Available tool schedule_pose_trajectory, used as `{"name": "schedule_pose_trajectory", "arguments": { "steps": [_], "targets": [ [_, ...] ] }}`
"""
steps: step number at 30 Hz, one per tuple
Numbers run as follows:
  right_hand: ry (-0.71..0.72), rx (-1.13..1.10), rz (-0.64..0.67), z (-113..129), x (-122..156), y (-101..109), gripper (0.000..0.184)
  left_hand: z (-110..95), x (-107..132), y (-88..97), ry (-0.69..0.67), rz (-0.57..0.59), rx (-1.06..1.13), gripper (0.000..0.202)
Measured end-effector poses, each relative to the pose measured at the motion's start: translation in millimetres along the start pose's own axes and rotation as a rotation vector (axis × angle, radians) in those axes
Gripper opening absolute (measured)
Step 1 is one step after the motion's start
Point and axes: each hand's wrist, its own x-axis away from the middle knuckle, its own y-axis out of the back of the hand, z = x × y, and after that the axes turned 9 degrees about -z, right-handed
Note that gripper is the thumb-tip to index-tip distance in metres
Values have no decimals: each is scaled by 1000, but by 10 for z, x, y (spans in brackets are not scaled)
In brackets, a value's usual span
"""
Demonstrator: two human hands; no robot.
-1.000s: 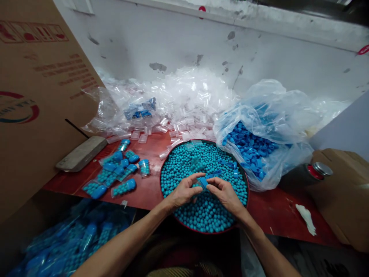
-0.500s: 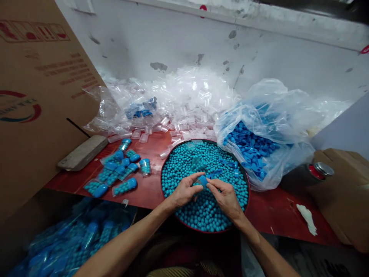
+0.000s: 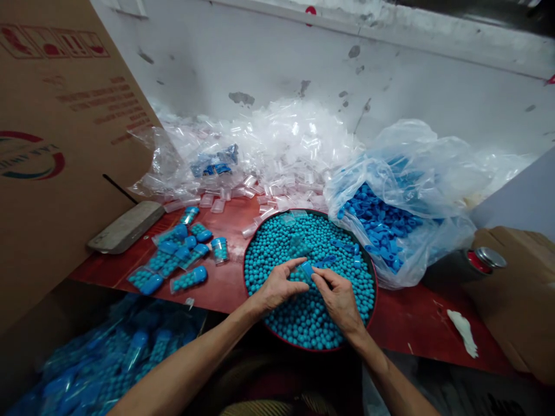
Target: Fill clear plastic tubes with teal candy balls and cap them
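Small, bright-blue plastic cap [image 3: 307, 269] between the two hands, above glossy round turquoise beads [image 3: 303, 323].
It lies at the right hand's [image 3: 337, 296] fingertips, which pinch its near edge, and just off the left hand's [image 3: 280, 289] forefinger and thumb — these stand apart in a curved gap, and whether they grip anything clear is hard to tell; the smooth beads fill a round, red-rimmed tub [image 3: 376, 289] beneath both hands.
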Motion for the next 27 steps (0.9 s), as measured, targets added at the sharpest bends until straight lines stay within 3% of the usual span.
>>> {"name": "schedule_pose_trajectory", "arguments": {
  "steps": [8,14,18,27],
  "targets": [
    [-39,44,-30,30,-3,-77,22,65,-38,-31,-87,-43,-64,64],
    [-61,19,-24,32,-19,-108,23,40,-15,-23,35,-46,-4,63],
    [25,69,-32,29,10,-88,23,2,2,-20,20,-24,27,58],
    [114,40,191,-49,-98,39,22,-5,13,1,-8,-12,13,57]
  ]
}}
